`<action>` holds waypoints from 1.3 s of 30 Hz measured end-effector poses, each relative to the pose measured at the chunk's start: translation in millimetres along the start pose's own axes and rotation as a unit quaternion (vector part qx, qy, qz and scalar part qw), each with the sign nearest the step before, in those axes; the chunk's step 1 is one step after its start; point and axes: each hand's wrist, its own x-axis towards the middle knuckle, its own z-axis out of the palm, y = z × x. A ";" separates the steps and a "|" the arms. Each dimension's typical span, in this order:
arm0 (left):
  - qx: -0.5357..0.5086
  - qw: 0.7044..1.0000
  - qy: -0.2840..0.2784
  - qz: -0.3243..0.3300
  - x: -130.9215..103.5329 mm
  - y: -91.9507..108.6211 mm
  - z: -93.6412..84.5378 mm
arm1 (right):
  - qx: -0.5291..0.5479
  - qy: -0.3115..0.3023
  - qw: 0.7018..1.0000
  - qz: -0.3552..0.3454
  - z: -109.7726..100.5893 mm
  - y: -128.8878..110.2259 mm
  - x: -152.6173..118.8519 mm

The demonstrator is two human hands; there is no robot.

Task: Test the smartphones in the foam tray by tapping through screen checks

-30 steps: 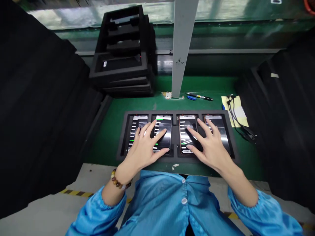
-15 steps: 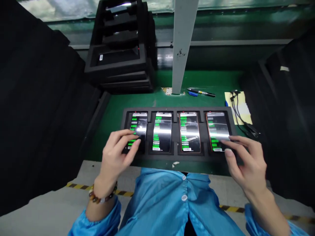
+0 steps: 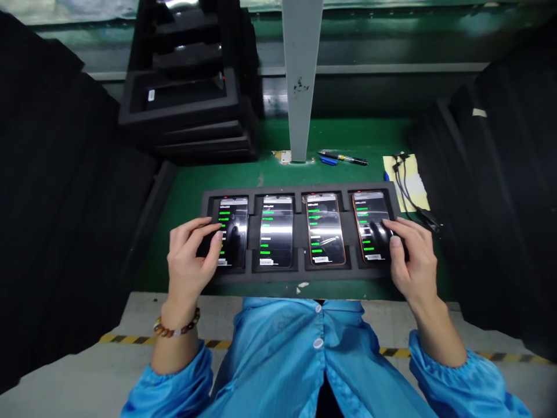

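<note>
Several smartphones lie face up in the slots of a black foam tray (image 3: pixel 278 275), their dark screens lit with green and white lines of text. My left hand (image 3: pixel 191 255) is over the left edge of the leftmost smartphone (image 3: pixel 236 238), fingers bent and apart, fingertips at its screen. Across the tray, my right hand (image 3: pixel 413 255) reaches the right edge of the rightmost smartphone (image 3: pixel 369 217), thumb and fingers spread. Whether the fingertips press the glass, I cannot tell. Between them lie a second smartphone (image 3: pixel 277 232) and an orange-edged smartphone (image 3: pixel 325 229).
Stacked black foam trays (image 3: pixel 187 113) stand at the back left. Behind the tray are a grey post (image 3: pixel 300 87), a pen (image 3: pixel 343 158) and a blue cap (image 3: pixel 328 161). Black cables (image 3: pixel 407 186) lie on yellow paper (image 3: pixel 420 174) at right. Black material hangs on both sides.
The text on the smartphone screens has changed, with fewer green lines now. My right hand has moved inward and up along the rightmost smartphone; my left hand has shifted up slightly. The whole view has shifted.
</note>
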 end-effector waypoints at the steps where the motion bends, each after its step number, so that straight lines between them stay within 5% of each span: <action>1: 0.000 1.000 0.002 -0.005 -0.4 -2.1 1.2 | -0.001 0.000 1.000 0.010 -1.0 0.5 -1.0; 16: -0.019 0.998 0.021 -0.063 -7.7 -17.3 5.9 | -0.061 -0.013 0.998 -0.023 -20.4 5.4 -53.0; 24: -0.090 0.982 0.016 -0.168 -15.0 -27.3 7.2 | 0.009 -0.156 0.978 -0.140 0.9 -37.6 -31.5; 29: -0.167 0.961 0.007 -0.220 -22.1 -35.0 9.9 | 0.036 -0.157 0.974 -0.158 15.9 -56.1 -22.2; 39: -0.237 0.948 -0.088 -0.191 -35.2 -45.3 5.5 | 0.080 -0.244 0.942 -0.216 65.3 -118.1 -3.0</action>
